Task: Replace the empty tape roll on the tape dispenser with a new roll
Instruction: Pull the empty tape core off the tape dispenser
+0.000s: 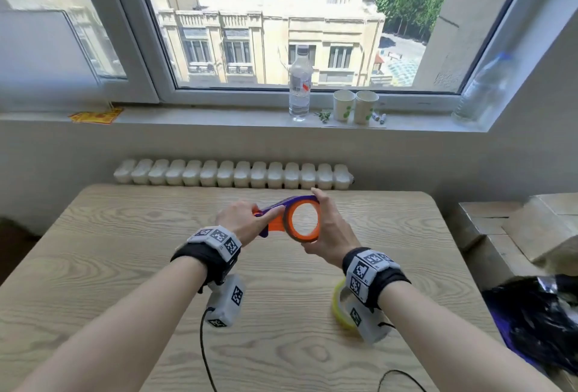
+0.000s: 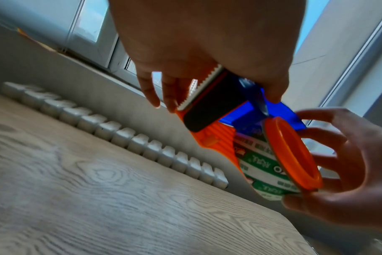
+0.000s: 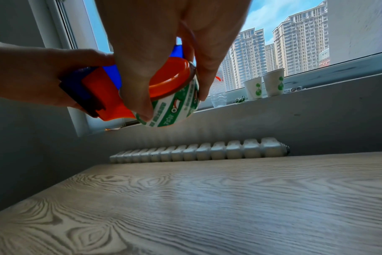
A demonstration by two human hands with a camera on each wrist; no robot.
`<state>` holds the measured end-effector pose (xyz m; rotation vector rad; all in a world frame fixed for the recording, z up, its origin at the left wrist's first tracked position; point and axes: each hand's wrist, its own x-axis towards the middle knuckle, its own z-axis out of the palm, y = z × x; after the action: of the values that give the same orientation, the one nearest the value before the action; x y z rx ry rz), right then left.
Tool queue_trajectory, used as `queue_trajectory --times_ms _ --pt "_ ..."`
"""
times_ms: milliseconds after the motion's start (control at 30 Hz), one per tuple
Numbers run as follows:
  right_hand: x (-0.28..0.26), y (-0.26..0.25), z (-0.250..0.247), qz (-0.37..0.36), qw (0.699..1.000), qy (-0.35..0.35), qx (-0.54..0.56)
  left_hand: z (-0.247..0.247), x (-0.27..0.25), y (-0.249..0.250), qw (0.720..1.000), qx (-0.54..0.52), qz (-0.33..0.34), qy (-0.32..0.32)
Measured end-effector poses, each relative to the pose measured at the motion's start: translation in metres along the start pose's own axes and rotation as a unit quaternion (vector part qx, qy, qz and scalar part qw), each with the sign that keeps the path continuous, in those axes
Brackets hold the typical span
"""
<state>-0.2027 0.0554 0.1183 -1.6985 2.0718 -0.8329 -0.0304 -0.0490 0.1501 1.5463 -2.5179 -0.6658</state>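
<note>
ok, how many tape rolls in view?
2. A printed roll on the dispenser, gripped by the right hand; a yellow-green roll on the table, partly behind the right wrist. Others may be hidden.

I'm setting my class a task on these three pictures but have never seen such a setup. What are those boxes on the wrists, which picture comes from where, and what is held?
No machine here: a person works with bare hands. The wide picture comes from a head camera; the other two from the white boxes under each wrist, looking along the fingers. The left hand grips the cutter end of an orange and purple tape dispenser, above the wooden table. The right hand pinches the thin printed roll on its orange hub. A yellow roll lies on the table by the right wrist.
</note>
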Motion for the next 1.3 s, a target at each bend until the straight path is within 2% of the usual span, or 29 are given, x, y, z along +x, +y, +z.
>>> queue_trajectory --times_ms 167,467,633,900,1067,1167,1300 --pt "0.002 -0.003 -0.006 0.019 1.000 0.003 0.002 -0.004 0.001 -0.003 1.000 -0.014 0.017 0.018" --pt "0.005 -0.005 -0.011 0.017 0.999 0.021 0.021 -0.001 0.001 -0.003 0.999 -0.042 0.006 0.028" --pt "0.004 -0.006 -0.015 0.023 0.998 0.016 0.055 0.004 0.001 -0.005 0.997 -0.078 0.002 0.031" --pt "0.007 -0.006 -0.023 0.091 0.981 -0.018 0.171 0.009 0.002 -0.004 0.991 -0.135 0.002 0.025" --pt "0.009 -0.005 -0.018 0.059 0.995 -0.046 0.070 0.013 -0.001 0.000 0.987 -0.160 0.000 0.017" --pt "0.009 -0.005 -0.015 0.041 0.999 -0.017 0.028 0.014 -0.001 -0.001 0.985 -0.170 0.002 0.017" --pt "0.010 -0.009 -0.014 0.005 0.999 0.007 0.043 0.013 -0.001 -0.009 0.987 -0.159 -0.010 0.016"
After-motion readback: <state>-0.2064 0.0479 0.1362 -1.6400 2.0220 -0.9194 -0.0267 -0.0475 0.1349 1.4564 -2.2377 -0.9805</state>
